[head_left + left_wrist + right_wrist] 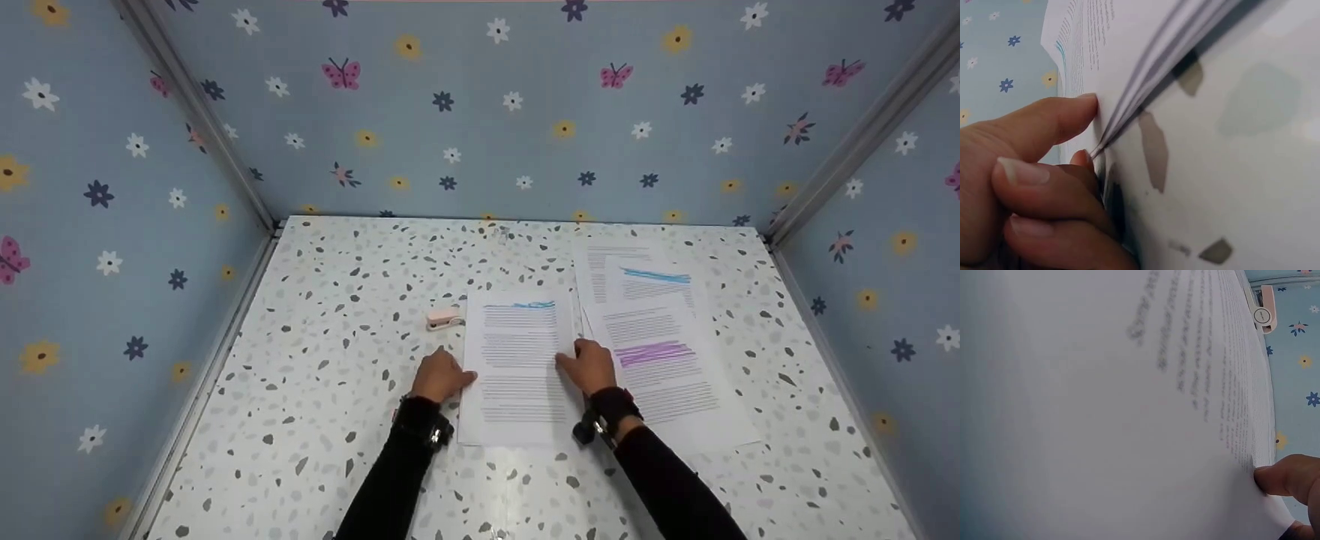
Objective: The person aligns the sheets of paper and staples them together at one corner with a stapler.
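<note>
A small stack of printed sheets (517,390), the top one with a blue highlighted line, lies in front of me. My left hand (442,375) pinches its left edge, thumb on top; in the left wrist view several page edges (1151,64) fan slightly apart beside the fingers. On the opposite edge my right hand (591,366) pinches the paper, its thumb (1283,479) on the printed face. The sheet bends near that thumb, and most of the right fingers are hidden. A small pink stapler (445,319) sits just left of the stack's upper corner.
To the right lie overlapping printed sheets, one with purple highlighting (652,354) and another with blue highlighting (656,276). They reach close to my right hand. The speckled table (337,315) is bounded by flower-patterned walls (480,135) at the back and sides.
</note>
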`<state>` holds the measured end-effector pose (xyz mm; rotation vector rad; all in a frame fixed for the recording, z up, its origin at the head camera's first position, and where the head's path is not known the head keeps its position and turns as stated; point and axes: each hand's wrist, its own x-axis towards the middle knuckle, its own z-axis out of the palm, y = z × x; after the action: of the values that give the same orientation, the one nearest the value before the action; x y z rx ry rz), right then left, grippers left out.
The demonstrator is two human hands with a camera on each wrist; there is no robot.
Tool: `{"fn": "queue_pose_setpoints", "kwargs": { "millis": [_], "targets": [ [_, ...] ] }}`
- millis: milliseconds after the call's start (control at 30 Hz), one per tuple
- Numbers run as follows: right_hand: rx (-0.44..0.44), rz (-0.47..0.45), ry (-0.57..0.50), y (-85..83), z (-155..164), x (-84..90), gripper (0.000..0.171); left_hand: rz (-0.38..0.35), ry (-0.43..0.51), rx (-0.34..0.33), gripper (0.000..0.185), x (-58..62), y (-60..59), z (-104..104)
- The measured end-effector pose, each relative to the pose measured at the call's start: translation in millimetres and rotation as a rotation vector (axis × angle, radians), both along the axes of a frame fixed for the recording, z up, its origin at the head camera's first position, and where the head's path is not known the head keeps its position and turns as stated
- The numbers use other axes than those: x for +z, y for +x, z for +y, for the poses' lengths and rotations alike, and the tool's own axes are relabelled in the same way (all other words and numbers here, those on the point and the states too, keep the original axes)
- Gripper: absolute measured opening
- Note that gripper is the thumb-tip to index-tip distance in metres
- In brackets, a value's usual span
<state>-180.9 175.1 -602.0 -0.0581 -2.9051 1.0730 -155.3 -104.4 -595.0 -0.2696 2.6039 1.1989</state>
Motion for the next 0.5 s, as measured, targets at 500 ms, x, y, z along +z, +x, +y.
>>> {"fn": "queue_pose_setpoints", "kwargs": {
  "millis": [500],
  "targets": [
    [-0.039, -0.030, -0.029, -2.3, 2.9, -5.7, 0.062, 0.011, 0.007, -0.011, 0.035, -3.7, -0.6, -1.1]
  ]
}}
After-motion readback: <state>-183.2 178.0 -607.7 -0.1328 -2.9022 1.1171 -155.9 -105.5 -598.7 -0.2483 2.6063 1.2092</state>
